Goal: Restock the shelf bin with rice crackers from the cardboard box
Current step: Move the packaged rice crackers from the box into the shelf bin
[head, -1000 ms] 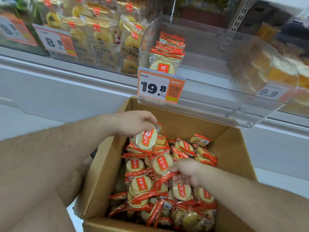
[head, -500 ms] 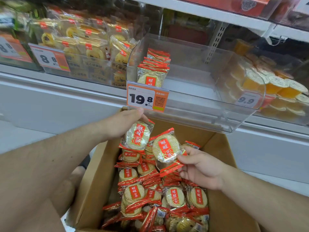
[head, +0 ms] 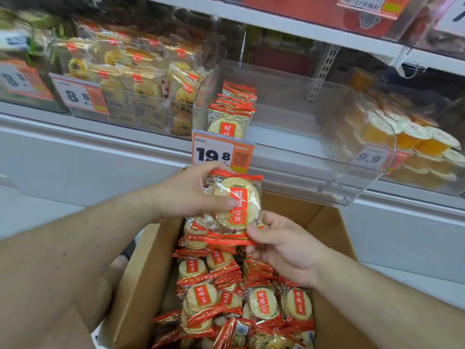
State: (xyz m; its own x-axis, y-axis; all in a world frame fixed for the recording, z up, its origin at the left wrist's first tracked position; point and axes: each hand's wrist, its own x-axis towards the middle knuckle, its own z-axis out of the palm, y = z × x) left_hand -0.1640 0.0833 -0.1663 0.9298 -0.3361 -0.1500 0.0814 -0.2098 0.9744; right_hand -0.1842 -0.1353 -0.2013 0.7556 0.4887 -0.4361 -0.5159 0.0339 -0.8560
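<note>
Two price tags reading 8.8 (head: 80, 96) front the far-left bins, where clear-wrapped yellow pastries (head: 141, 79) are piled. Next comes the left hand (head: 187, 191), raised above the cardboard box (head: 141, 278) with thumb and fingers clamped on the upper left of a bundle of rice cracker packets (head: 235, 205); the front packet shows a round pale cracker under a red label. Directly above the bundle hangs an orange 19.8 price tag (head: 221, 154) on the front wall of the clear shelf bin (head: 314, 157), which holds only a short row of upright rice cracker packs (head: 230, 114) at its left end. Below, the open box is filled with more red-and-clear packets (head: 241, 298). Right of the bundle, the right hand (head: 284, 248) pinches its lower red seam between thumb and fingers. Farther right, orange jelly cups (head: 412, 137) fill the neighbouring bin behind a 9.9 tag (head: 368, 158).
</note>
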